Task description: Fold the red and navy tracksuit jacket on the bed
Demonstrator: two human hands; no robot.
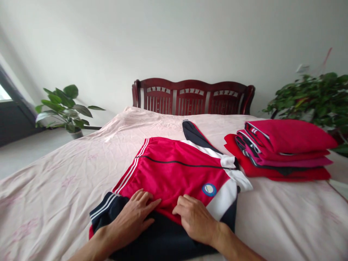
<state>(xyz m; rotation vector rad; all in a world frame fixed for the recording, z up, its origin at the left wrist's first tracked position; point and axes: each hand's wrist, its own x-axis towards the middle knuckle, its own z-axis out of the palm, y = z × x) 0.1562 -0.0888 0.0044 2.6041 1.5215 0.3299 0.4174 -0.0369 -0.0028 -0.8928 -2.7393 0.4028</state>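
Observation:
A red track jacket (174, 170) with white stripes, navy panels and a round blue badge lies spread on the pink bedsheet (54, 188). My left hand (133, 217) rests flat on the jacket's near edge, fingers together and pointing right. My right hand (195, 217) lies palm down beside it, its fingers curled onto the red fabric where it meets the navy panel. Whether either hand pinches the cloth I cannot tell. A navy sleeve (194, 136) sticks out toward the headboard.
A stack of folded red and navy clothes (280, 152) sits on the bed at right. A dark wooden headboard (193, 96) stands at the far side. Potted plants stand at left (65, 108) and right (318, 98).

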